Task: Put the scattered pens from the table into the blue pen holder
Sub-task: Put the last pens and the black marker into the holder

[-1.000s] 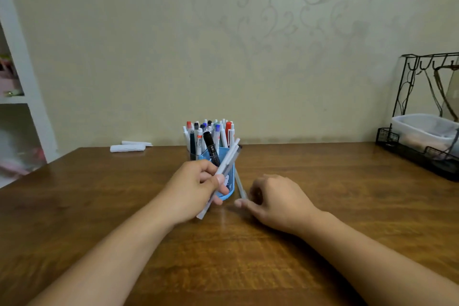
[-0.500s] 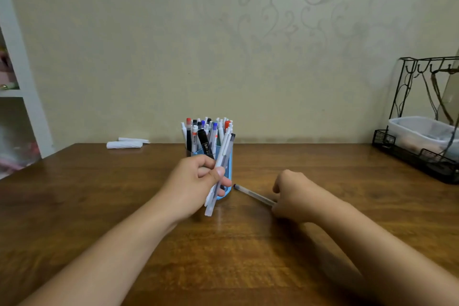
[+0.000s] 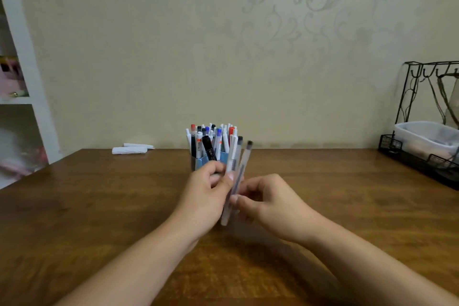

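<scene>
We see both hands raised a little above the tabletop [image 3: 99,206], meeting just in front of the holder [image 3: 200,162]. The left hand [image 3: 206,196] grips a small bunch of pens [image 3: 229,181], thumb pressed against them, and they stand nearly upright, tilted slightly to the right, their tops level with the holder's rim and their lower ends hanging below the fingers. The right hand [image 3: 268,204] pinches a clear pen [image 3: 244,159] with a dark cap between thumb and fingertips; it leans alongside the bunch, touching or nearly touching it, though blur keeps us from telling which. The blue holder stands upright on the tabletop behind the left hand, mostly hidden by it, and is packed with pens whose red, blue, black and white tops stick up, a thick black marker [image 3: 208,150] leaning at the front. Far back on the left two white rolls [image 3: 130,149] lie near the wall. At the right edge a black wire rack [image 3: 422,156] carries a white tub [image 3: 426,136]. A white shelf [image 3: 27,97] stands at the left.
</scene>
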